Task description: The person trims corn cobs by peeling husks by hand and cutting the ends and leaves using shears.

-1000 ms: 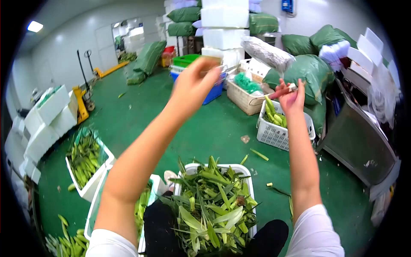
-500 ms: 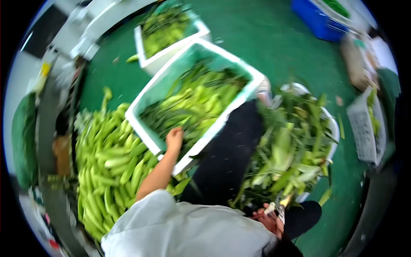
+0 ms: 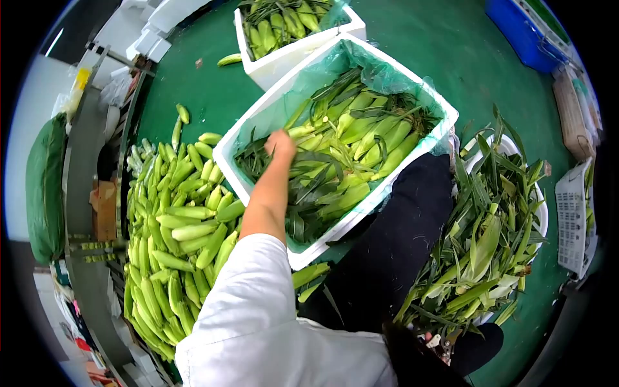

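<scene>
L hand farther into box vs. 0.5s ago, corn just R, grip unclear

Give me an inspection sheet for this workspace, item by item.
Surface: green floor, a small scrap on it.
Job's things: corn ears inside a lined foam box; loose corn pile beside it.
Clutter: husks heaped in a white tub.
Hands: left hand inside the foam box, grip unclear; right hand mostly hidden, at a metal tool.
Cables: nothing seen.
Surroundings: second foam box, blue bin, white crate.
</scene>
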A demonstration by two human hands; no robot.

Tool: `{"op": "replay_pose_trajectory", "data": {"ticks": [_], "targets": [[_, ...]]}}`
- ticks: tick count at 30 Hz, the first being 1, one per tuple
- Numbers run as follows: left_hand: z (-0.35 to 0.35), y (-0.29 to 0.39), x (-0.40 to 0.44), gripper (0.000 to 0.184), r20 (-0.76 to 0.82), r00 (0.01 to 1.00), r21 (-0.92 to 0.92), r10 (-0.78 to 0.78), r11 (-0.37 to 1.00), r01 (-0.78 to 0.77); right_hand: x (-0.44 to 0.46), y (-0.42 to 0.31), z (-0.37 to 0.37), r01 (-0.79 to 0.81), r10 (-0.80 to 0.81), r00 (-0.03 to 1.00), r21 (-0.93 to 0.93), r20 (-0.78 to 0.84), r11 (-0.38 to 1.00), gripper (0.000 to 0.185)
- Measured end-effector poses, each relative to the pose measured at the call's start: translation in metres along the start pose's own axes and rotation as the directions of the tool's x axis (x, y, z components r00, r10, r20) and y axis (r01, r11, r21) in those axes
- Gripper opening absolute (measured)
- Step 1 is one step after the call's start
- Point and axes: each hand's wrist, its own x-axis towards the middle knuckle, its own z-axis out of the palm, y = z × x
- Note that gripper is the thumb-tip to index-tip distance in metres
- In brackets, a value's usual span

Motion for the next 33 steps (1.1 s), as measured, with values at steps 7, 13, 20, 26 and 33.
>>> {"op": "replay_pose_trajectory", "data": {"ticks": [7, 13, 20, 26, 33], "targets": [[0.009, -0.014, 0.026, 0.079, 0.134, 0.985, 0.357, 0.105, 0.922, -0.147, 0.010, 0.007, 0.013, 0.041, -0.036, 0.996, 0.063, -0.085, 0.997, 0.078], [0.037, -0.060, 0.035, 0.098, 0.094, 0.991, -0.046, 0.099, 0.994, -0.095, 0.012, 0.018, 0.016, 0.169, -0.148, 0.968, 0.092, -0.202, 0.981, 0.074], [-0.036, -0.005, -0.097, 0.101, 0.304, 0.772, -0.445, 0.558, 0.800, -0.402, 0.026, -0.010, 0.080, 0.182, -0.171, 0.973, 0.061, -0.154, 0.981, 0.067], [-0.179, 0.062, -0.271, 0.075, 0.475, 0.304, -0.856, 0.825, 0.353, 0.378, 0.015, -0.055, 0.071, 0.347, -0.373, 0.920, -0.684, 0.118, 0.641, 0.083], [-0.183, 0.131, -0.404, 0.094, 0.717, 0.018, -0.695, 0.697, 0.712, 0.099, 0.024, -0.113, 0.067, 0.460, -0.559, 0.741, -0.888, 0.373, 0.018, 0.089]]}}
